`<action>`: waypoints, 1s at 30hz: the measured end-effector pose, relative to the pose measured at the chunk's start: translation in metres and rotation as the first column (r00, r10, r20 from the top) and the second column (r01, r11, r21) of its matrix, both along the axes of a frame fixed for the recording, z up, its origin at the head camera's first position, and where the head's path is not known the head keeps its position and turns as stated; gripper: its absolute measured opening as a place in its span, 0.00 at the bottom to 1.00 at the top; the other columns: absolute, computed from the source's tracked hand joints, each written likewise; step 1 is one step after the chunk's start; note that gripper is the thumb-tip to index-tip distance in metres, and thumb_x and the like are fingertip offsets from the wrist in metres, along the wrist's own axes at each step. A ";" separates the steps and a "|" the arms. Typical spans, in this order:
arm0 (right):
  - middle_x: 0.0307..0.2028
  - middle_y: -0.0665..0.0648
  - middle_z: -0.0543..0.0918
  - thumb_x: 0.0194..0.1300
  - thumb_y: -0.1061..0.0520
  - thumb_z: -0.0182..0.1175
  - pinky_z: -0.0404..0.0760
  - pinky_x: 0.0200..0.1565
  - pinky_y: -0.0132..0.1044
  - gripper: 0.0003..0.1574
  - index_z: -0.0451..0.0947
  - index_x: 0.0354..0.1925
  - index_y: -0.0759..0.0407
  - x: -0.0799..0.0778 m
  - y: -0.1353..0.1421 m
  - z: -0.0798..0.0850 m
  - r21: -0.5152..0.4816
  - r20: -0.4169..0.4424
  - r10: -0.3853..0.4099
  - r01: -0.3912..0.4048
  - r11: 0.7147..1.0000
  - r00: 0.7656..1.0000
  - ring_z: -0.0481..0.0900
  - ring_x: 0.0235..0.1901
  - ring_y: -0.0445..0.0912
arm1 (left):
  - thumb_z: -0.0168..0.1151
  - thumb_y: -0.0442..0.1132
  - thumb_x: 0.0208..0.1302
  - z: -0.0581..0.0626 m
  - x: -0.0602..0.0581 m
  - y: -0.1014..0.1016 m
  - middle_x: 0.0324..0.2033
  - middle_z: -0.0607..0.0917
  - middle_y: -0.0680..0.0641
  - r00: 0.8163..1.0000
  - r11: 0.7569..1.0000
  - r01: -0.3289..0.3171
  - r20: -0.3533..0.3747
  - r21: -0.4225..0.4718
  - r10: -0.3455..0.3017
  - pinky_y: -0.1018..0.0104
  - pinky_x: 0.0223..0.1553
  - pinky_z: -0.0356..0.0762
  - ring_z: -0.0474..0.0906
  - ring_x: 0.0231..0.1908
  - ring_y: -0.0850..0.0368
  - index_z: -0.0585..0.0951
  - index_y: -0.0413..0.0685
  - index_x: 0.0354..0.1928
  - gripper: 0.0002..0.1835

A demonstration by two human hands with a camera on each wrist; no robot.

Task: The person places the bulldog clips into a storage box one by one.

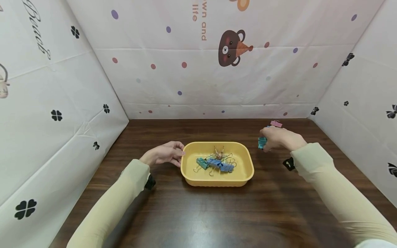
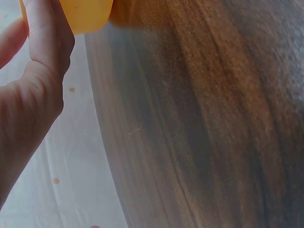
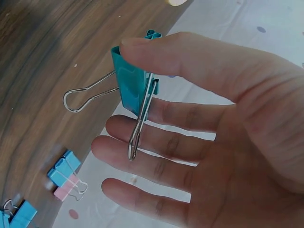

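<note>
My right hand (image 1: 277, 137) pinches a teal binder clip (image 3: 130, 80) between thumb and index finger, above the table at the right. Its other fingers are spread out, and the clip's wire handles stick out to either side. My left hand (image 1: 167, 153) holds the left rim of a yellow plastic tray (image 1: 217, 182), fingertips at the edge. Inside the tray lie several binder clips, among them a teal one (image 1: 203, 163) and blue ones (image 1: 227, 167), with wire handles jutting up. In the left wrist view only a corner of the tray shows beyond the fingers.
Past my right hand, a pink binder clip (image 1: 276, 124) lies on the dark wood table (image 1: 198, 213). Blue clips (image 3: 23, 216) also lie there in the right wrist view. White printed sheets (image 1: 198, 82) enclose the table at the back and both sides.
</note>
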State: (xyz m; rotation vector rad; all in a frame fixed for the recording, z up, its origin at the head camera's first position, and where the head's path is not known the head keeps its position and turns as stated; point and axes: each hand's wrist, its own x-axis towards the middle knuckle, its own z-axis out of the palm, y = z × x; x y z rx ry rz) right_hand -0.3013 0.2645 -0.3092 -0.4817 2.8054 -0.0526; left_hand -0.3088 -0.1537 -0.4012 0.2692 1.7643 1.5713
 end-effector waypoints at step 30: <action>0.30 0.55 0.76 0.48 0.61 0.68 0.72 0.31 0.33 0.22 0.75 0.43 0.66 0.010 -0.036 0.013 -0.118 -0.039 0.141 -0.145 0.982 0.989 0.72 0.30 0.45 | 0.51 0.32 0.71 -0.002 -0.001 0.000 0.34 0.76 0.44 1.000 1.000 -0.009 -0.009 -0.004 0.009 0.63 0.34 0.85 0.80 0.29 0.55 0.62 0.39 0.51 0.12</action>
